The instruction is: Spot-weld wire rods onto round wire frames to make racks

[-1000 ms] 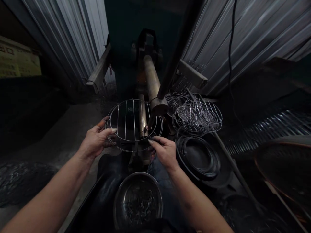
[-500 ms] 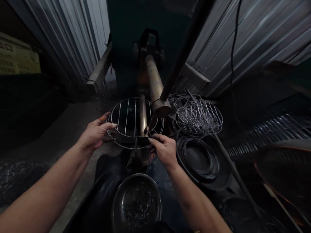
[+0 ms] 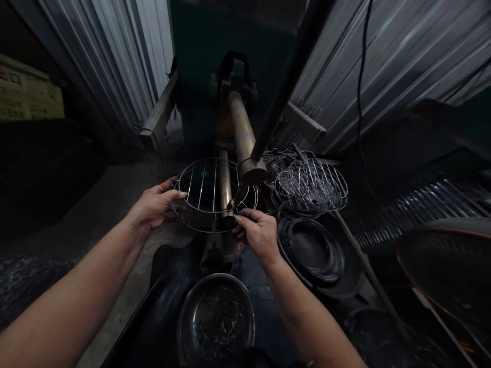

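Both my left hand (image 3: pixel 153 207) and my right hand (image 3: pixel 259 234) grip a round wire rack (image 3: pixel 199 229), a hoop crossed by parallel rods. My left fingers hold its left rim, while my right fingertips pinch its near right rim. The rack lies flat over the lower arm (image 3: pixel 225 189) of a spot-welding machine. The dark tip of the machine's thick upper arm (image 3: pixel 242 133) comes down at the rack's right side, close to my right fingers. Where the tip meets the wire is hard to see.
A stack of wire racks (image 3: pixel 310 185) and a pile of wire hoops (image 3: pixel 310 250) lie to the right. A steel bowl (image 3: pixel 215 276) of small wire pieces sits on my lap. A dark pole (image 3: pixel 291 87) slants beside the machine, between corrugated metal walls (image 3: pixel 402 51).
The wire rack has turned slightly between my hands, and both hands have shifted a little up the view with it.
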`<state>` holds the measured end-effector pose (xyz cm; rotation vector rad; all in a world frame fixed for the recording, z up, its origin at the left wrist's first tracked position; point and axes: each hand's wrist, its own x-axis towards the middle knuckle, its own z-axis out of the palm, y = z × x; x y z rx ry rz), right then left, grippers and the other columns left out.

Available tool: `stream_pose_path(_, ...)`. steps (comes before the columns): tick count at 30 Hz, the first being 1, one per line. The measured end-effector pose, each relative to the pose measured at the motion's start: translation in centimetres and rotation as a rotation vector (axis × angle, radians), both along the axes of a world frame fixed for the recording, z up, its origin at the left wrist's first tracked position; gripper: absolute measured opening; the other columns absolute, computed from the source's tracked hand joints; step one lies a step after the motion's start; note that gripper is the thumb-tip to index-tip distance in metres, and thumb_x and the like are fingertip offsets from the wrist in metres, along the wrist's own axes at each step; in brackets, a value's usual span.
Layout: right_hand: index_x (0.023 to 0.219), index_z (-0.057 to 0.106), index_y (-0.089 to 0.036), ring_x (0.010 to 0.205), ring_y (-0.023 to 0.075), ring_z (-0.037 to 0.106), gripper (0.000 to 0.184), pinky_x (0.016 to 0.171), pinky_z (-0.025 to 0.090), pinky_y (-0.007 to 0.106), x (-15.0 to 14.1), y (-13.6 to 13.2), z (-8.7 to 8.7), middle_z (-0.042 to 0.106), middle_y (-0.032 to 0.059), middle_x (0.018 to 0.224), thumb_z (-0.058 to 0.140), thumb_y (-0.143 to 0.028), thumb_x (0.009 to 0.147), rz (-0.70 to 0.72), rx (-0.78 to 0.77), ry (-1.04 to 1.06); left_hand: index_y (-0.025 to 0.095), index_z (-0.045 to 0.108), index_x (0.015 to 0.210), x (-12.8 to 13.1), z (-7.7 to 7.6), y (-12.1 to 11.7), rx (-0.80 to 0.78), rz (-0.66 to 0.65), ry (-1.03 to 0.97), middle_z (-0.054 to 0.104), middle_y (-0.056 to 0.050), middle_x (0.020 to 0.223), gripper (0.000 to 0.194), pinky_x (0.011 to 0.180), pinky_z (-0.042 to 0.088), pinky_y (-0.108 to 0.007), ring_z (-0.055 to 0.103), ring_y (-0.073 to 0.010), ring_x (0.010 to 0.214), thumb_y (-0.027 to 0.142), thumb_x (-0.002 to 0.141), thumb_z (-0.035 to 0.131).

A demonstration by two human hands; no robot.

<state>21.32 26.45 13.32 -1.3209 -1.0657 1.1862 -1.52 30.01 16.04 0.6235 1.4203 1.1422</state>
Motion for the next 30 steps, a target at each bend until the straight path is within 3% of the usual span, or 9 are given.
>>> stream_pose_path(7,0.070,0.068,-0.013,0.040,0.0129,0.055,0.022,0.038,0.043,0.020,-0.1,0.2,0.1,0.057,-0.0027,0.045,0.068,-0.034,0.063,0.022,0.000,-0.016,0.025,0.061,0.119,0.0,0.2,0.5,-0.026,-0.014,0.030,0.066,-0.006,0.082,0.063,0.050,0.055,-0.038,0.064,-0.0210,0.057,0.010,0.059,0.074)
stream_pose_path(12,0.075,0.068,-0.013,0.044,0.0129,0.057,0.022,0.041,0.045,0.021,0.3,0.3,0.0,0.059,-0.0012,0.052,0.067,-0.034,0.068,0.039,0.015,-0.038,0.025,0.063,0.110,-0.1,-0.7,0.7,-0.001,-0.051,0.064,0.063,-0.006,0.080,0.049,0.050,0.055,-0.041,0.062,-0.0217,0.056,0.012,0.064,0.073)
stream_pose_path(14,0.083,0.069,-0.014,0.053,0.0141,0.061,0.023,0.047,0.049,0.024,0.7,-0.4,-0.4,0.065,0.0016,0.064,0.064,-0.034,0.074,0.017,0.111,-0.135,0.023,0.064,0.105,0.0,-1.1,0.8,0.012,-0.027,0.068,0.063,-0.008,0.084,0.042,0.054,0.055,-0.045,0.063,-0.0240,0.060,0.012,0.065,0.073)
stream_pose_path(17,0.097,0.069,-0.018,0.081,0.0184,0.064,0.024,0.069,0.055,0.031,1.2,-3.4,-1.9,0.067,0.0068,0.093,0.056,-0.034,0.085,-0.060,0.346,-0.423,0.021,0.063,0.098,0.2,-1.4,0.9,0.005,0.030,0.053,0.063,-0.009,0.089,0.038,0.059,0.055,-0.049,0.064,-0.0266,0.065,0.013,0.064,0.077)
stream_pose_path(19,0.095,0.070,-0.019,0.090,0.0203,0.061,0.022,0.079,0.052,0.033,1.0,-6.4,-3.6,0.066,0.0078,0.096,0.052,-0.030,0.088,0.073,0.385,-0.674,0.019,0.063,0.094,0.3,-1.4,1.0,0.007,0.027,0.046,0.063,-0.009,0.089,0.035,0.059,0.055,-0.049,0.064,-0.0263,0.065,0.014,0.062,0.078)
stream_pose_path(22,0.091,0.072,-0.018,0.085,0.0222,0.062,0.019,0.074,0.051,0.031,-0.3,-10.8,-7.1,0.067,0.0099,0.090,0.056,-0.021,0.081,0.732,0.092,-1.074,0.019,0.063,0.092,0.4,-1.5,1.1,0.013,0.029,0.047,0.063,-0.009,0.086,0.035,0.060,0.055,-0.049,0.064,-0.0271,0.065,0.011,0.061,0.077)
stream_pose_path(24,0.093,0.073,-0.011,0.092,0.0271,0.062,0.023,0.075,0.050,0.033,-1.4,-12.5,-9.2,0.066,0.0165,0.098,0.058,-0.016,0.077,0.974,-0.082,-1.269,0.019,0.063,0.095,0.4,-1.6,1.2,0.008,0.054,0.045,0.063,-0.009,0.085,0.038,0.062,0.055,-0.050,0.065,-0.0300,0.070,0.009,0.060,0.076)
stream_pose_path(27,0.094,0.073,-0.007,0.096,0.0294,0.062,0.025,0.078,0.049,0.033,-2.1,-13.3,-10.6,0.067,0.0205,0.101,0.058,-0.011,0.074,1.041,-0.165,-1.327,0.019,0.062,0.100,0.5,-1.8,1.1,0.006,0.091,0.037,0.063,-0.009,0.082,0.044,0.062,0.055,-0.052,0.066,-0.0317,0.072,0.007,0.059,0.076)
stream_pose_path(30,0.092,0.074,-0.010,0.095,0.0276,0.064,0.025,0.079,0.048,0.031,-1.2,-12.9,-10.0,0.069,0.0180,0.099,0.056,-0.010,0.075,1.027,-0.172,-1.282,0.017,0.062,0.100,0.7,-1.8,0.7,0.033,0.099,0.044,0.061,-0.007,0.076,0.042,0.058,0.056,-0.045,0.064,-0.0256,0.063,0.008,0.061,0.074)
